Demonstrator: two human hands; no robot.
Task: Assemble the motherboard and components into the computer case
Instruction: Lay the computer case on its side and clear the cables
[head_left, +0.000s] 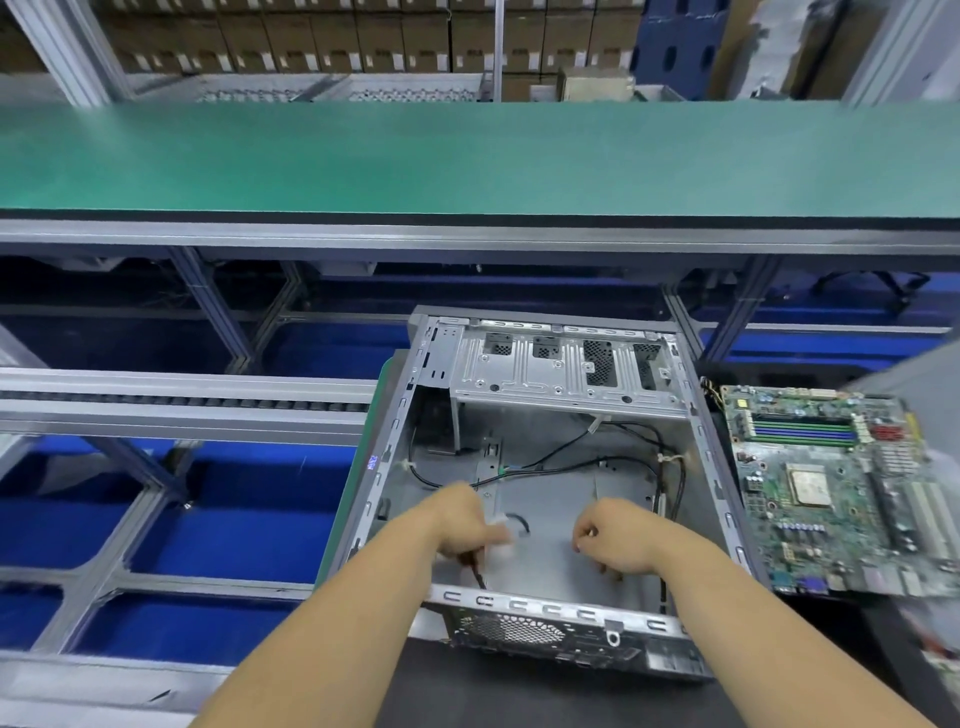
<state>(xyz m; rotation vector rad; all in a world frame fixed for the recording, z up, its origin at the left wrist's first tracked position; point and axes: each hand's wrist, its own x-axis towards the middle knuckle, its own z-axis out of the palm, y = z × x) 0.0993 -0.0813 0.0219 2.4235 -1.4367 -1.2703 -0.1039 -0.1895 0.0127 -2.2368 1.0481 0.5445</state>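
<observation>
Right of the open computer case (395, 436), the motherboard (831, 488) lies flat, nearer your right hand (618, 535), whose curled fingers hold nothing visible; your left hand (462, 519) grips a cable (475, 569).

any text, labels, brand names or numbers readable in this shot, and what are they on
Nothing can be read.
Small purple sticker on the computer case left rim: marks too blurred to read.
Motherboard beside the case: printing and chip markings too small to read.
Cardboard boxes at the back: pale labels, blurred, unreadable.
</observation>
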